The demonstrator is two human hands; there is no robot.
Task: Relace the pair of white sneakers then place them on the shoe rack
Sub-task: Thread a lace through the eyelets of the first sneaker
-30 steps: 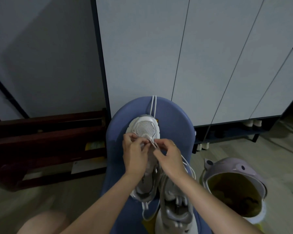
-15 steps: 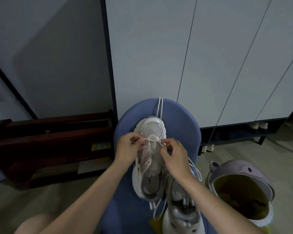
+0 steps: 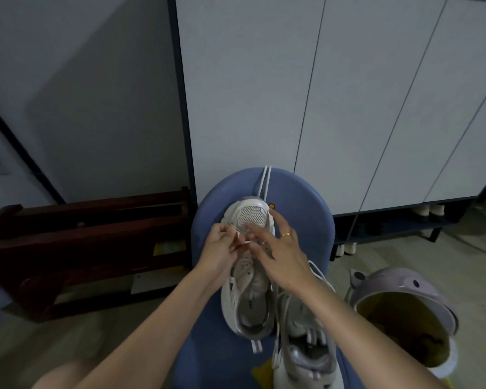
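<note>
Broadly, 1 blue padded stool (image 3: 300, 209) carries everything under the grip: a rounded, soft-looking seat with both white sneakers lying on it. Directly beneath the grip, the 1st sneaker (image 3: 247, 299) points away, chunky-soled, with a mesh toe panel; just right of it and nearer the person lies the 2nd sneaker (image 3: 303, 352), its tongue open. Each looks light and fairly stiff in the sole, best steadied by the heel or side wall. The lace (image 3: 265, 181) is thin, limp and likely slippery, so it wants taking near its tip. The left hand (image 3: 222, 251) pinches a lace end over the eyelets. The right hand (image 3: 284, 256) hovers alongside, fingers spread and relaxed, 1 gold ring showing, holding nothing.
</note>
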